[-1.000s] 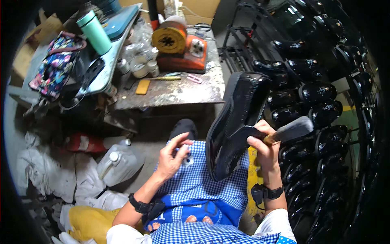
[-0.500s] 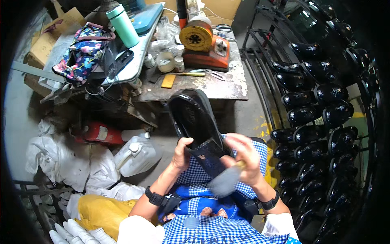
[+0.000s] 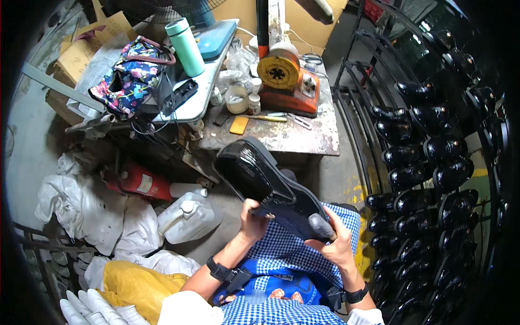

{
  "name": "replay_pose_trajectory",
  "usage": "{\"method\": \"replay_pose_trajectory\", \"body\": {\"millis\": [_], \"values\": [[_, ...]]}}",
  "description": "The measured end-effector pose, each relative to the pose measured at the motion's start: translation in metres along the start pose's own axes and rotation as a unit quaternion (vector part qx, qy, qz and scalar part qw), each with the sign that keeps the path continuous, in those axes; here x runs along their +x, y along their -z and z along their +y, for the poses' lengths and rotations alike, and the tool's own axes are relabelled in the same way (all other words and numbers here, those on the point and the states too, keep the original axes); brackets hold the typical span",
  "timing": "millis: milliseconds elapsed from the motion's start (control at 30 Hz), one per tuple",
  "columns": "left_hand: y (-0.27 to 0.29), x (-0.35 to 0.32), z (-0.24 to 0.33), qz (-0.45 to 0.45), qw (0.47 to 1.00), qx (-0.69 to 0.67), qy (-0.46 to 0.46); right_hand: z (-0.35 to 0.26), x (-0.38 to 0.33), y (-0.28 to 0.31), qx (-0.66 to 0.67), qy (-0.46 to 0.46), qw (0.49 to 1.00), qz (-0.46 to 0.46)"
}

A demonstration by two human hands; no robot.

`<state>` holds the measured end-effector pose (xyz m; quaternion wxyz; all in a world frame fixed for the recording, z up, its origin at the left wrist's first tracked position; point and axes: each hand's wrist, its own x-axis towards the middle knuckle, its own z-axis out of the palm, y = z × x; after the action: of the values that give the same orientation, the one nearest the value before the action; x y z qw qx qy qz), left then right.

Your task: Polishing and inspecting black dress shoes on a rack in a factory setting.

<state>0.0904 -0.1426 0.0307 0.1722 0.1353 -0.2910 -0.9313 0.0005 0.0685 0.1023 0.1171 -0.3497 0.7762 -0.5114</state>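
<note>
A glossy black shoe [image 3: 252,172] is tilted above my lap, its rounded end pointing up and left. My left hand [image 3: 253,223] grips its near-left edge, thumb on top; the fingers beneath are partly hidden. At the shoe's lower right, my right hand [image 3: 337,245] is closed round a small tool with a grey, blunt head [image 3: 321,226]. That head rests against or just over the shoe's dark surface; I cannot tell which. The tool's handle is mostly hidden in my palm. Beneath the shoe lies my blue-and-white checked apron [image 3: 281,244].
Ahead, a worn bench [image 3: 271,138] bears an orange machine with a yellow disc [image 3: 278,72], small jars and a yellow block [image 3: 239,125]. Racks of shiny black shoes [image 3: 409,154] stand right. Left are a white jug [image 3: 187,219], a red extinguisher [image 3: 143,183] and white sacks [image 3: 81,208].
The shoe has turned, its rounded end swinging left and its inside no longer facing me. My right hand, with the grey-headed tool, has moved from over my lap up to the shoe's right edge.
</note>
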Motion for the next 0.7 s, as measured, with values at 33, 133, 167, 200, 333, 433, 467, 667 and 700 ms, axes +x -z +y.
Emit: {"method": "replay_pose_trajectory", "body": {"millis": [33, 133, 167, 200, 333, 433, 467, 667, 700], "values": [[-0.002, -0.001, -0.001, 0.020, 1.000, 0.005, 0.017, 0.001, 0.001, 0.000, 0.007, -0.037, 0.999, -0.001], [-0.014, -0.012, -0.004, 0.013, 0.987, 0.161, -0.008, 0.006, 0.003, 0.003, 0.058, -0.076, 0.995, -0.026], [-0.018, -0.013, -0.002, 0.004, 0.964, 0.263, -0.025, 0.010, 0.003, 0.005, 0.100, -0.103, 0.989, -0.032], [-0.023, -0.014, -0.001, 0.015, 0.956, 0.294, -0.015, 0.011, -0.003, 0.010, 0.151, -0.098, 0.983, -0.018], [-0.030, 0.003, 0.005, -0.126, 0.936, 0.328, 0.033, 0.026, -0.023, 0.035, 0.359, -0.183, 0.912, 0.082], [-0.030, 0.017, 0.000, -0.154, 0.918, 0.365, 0.005, 0.050, -0.036, 0.059, 0.336, -0.249, 0.895, 0.157], [-0.029, 0.020, -0.002, -0.145, 0.902, 0.406, -0.004, 0.058, -0.041, 0.068, 0.348, -0.260, 0.879, 0.197], [-0.026, 0.043, -0.015, -0.108, 0.851, 0.511, -0.065, 0.130, -0.073, 0.098, 0.190, -0.262, 0.859, 0.397], [-0.026, 0.046, -0.017, -0.107, 0.840, 0.527, -0.071, 0.146, -0.079, 0.101, 0.119, -0.281, 0.864, 0.401]]}}
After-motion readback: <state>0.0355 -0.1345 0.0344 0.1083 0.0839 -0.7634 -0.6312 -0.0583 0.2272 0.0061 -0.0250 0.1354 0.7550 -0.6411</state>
